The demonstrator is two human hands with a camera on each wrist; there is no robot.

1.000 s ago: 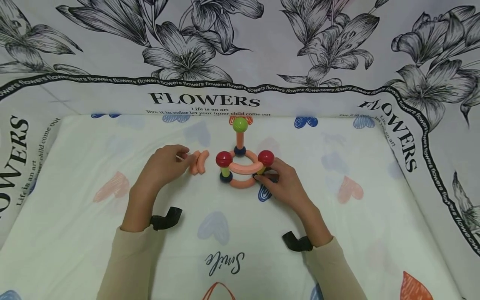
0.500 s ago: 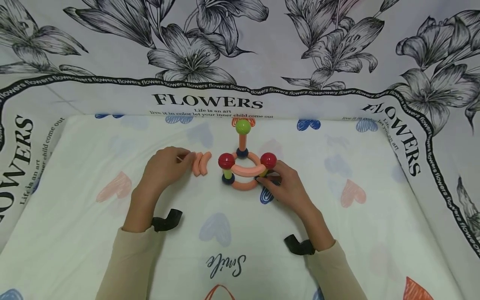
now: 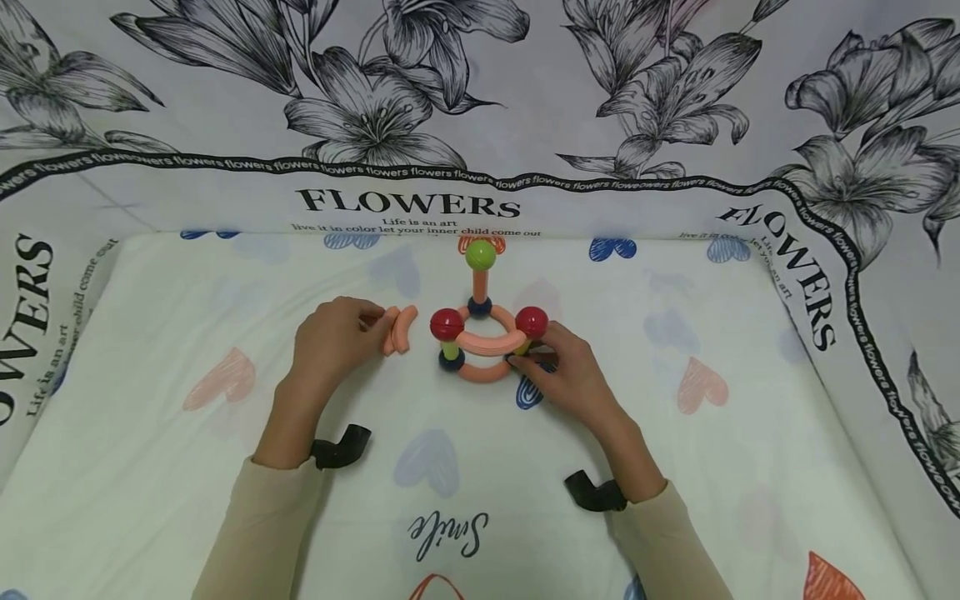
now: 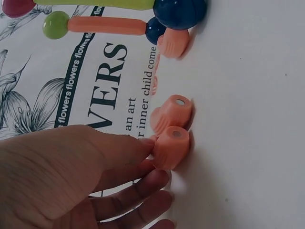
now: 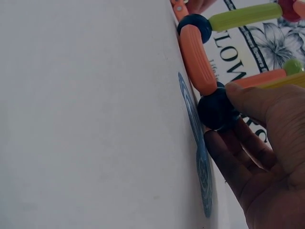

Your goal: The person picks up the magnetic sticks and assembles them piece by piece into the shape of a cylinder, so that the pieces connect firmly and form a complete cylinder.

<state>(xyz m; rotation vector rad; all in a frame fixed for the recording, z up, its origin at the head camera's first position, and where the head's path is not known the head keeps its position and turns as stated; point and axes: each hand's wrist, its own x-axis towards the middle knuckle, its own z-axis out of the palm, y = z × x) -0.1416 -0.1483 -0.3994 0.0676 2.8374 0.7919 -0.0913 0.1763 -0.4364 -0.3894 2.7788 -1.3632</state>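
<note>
A toy frame of balls and magnetic sticks stands at mid-table in the head view. Its base is a ring of curved orange sticks [image 3: 483, 375] joined by dark blue balls. Two red balls [image 3: 447, 324] top short uprights, bridged by another curved orange stick [image 3: 491, 343]; a green ball [image 3: 481, 255] caps the rear orange post. My right hand [image 3: 573, 371] grips the near-right dark blue ball [image 5: 217, 110] between thumb and fingers. Left of the frame, my left hand [image 3: 337, 337] pinches one loose curved orange stick [image 4: 171, 148]; a second loose stick [image 3: 406, 328] lies right beside it.
A white cloth [image 3: 495, 450] printed with hearts covers the table. Beyond its far edge hangs a flower-printed fabric [image 3: 540, 108]. Black wrist straps [image 3: 341, 447] stick out inward from both forearms.
My left hand and forearm have shifted very slightly to the right, still at the loose sticks. The right hand keeps its hold, and the frame stands as before.
</note>
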